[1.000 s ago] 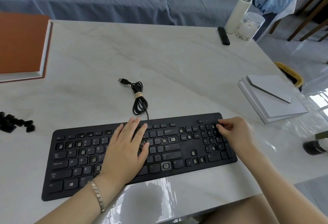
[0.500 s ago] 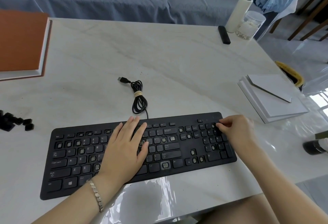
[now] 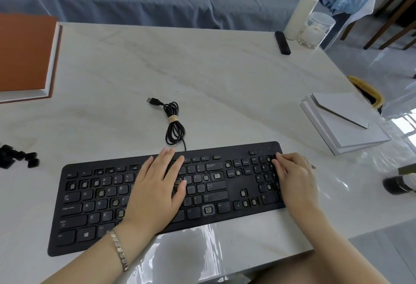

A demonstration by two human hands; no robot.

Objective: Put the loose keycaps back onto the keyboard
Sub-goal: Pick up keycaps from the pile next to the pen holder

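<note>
A black keyboard [image 3: 216,186] lies along the near edge of the white marble table, and several of its key sockets are bare. A small heap of loose black keycaps [image 3: 19,158] sits on the table at the far left. My left hand [image 3: 155,191] rests flat on the middle keys with its fingers straight. My right hand [image 3: 295,177] lies over the number pad, its fingertips pressing at the pad's top right corner. Whether a keycap sits under those fingertips is hidden.
The keyboard's coiled USB cable [image 3: 173,126] lies just behind it. An orange book [image 3: 24,54] is at the far left, and stacked white boxes [image 3: 344,121] at the right. A white bottle [image 3: 301,13], a jar [image 3: 315,31] and a black stick [image 3: 282,42] stand at the far corner.
My right hand's fingers have stretched a little flatter over the number pad. My left hand has stayed where it was.
</note>
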